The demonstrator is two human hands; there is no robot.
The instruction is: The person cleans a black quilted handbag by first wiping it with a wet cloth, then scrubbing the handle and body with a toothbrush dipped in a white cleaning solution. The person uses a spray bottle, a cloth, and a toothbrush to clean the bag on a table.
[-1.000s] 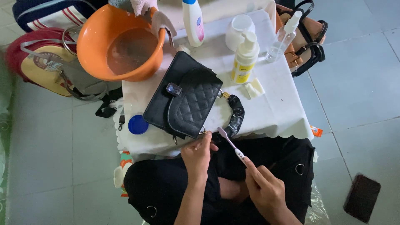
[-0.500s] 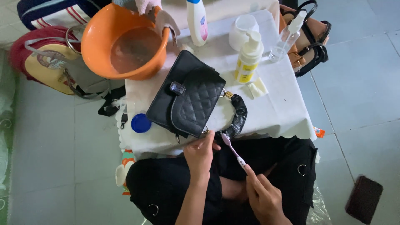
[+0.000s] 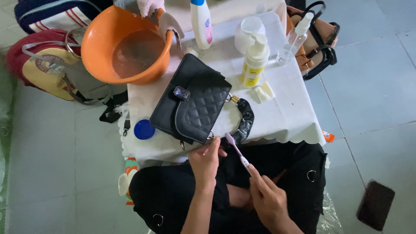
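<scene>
A black quilted handbag point(image 3: 195, 104) lies flap-up at the centre of the frame on a small table covered with a white cloth point(image 3: 286, 117), its near corner hanging towards the table's lower edge. Its black handle point(image 3: 246, 119), joined by a gold ring, curves along the bag's right side. The left hand point(image 3: 205, 159), at lower centre, is closed in a pinch on the bag's lower corner, where a metal ring shows. The right hand point(image 3: 268, 200), lower right of centre, is closed around the shaft of a toothbrush point(image 3: 236, 150), pale purple and white; the brush head sits just beside the lower end of the handle, and contact cannot be confirmed. Both forearms rise from a lap in black trousers point(image 3: 173, 195) at the bottom of the frame. On the cloth to the bag's left lies a blue round lid point(image 3: 144, 129). Above right of the bag stand a yellow pump bottle point(image 3: 254, 63), a clear spray bottle point(image 3: 294, 40), and a white bottle point(image 3: 202, 24) at top centre. An orange basin point(image 3: 125, 43) holding cloudy water occupies the upper left, with another person's gloved hand point(image 3: 149, 6) at its rim.
</scene>
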